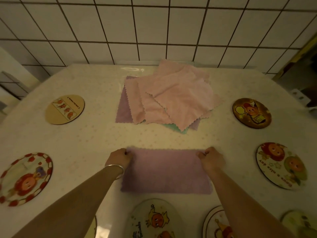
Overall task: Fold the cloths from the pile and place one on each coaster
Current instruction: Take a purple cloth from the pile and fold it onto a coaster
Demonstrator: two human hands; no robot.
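Coasters [64, 109] are all sitting bare; left hand [120, 158] and right hand [211, 158] are pinching the purple cloth's [165, 172] top corners mid-frame, pile [171, 98] waiting above.

A purple cloth [166, 172] lies flat before the pink pile [171, 98]; bare round coasters [64, 109] ring the table.

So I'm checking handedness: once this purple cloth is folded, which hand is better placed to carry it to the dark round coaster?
Right hand: it pinches the purple cloth's right corner, on the dark round coaster's side.
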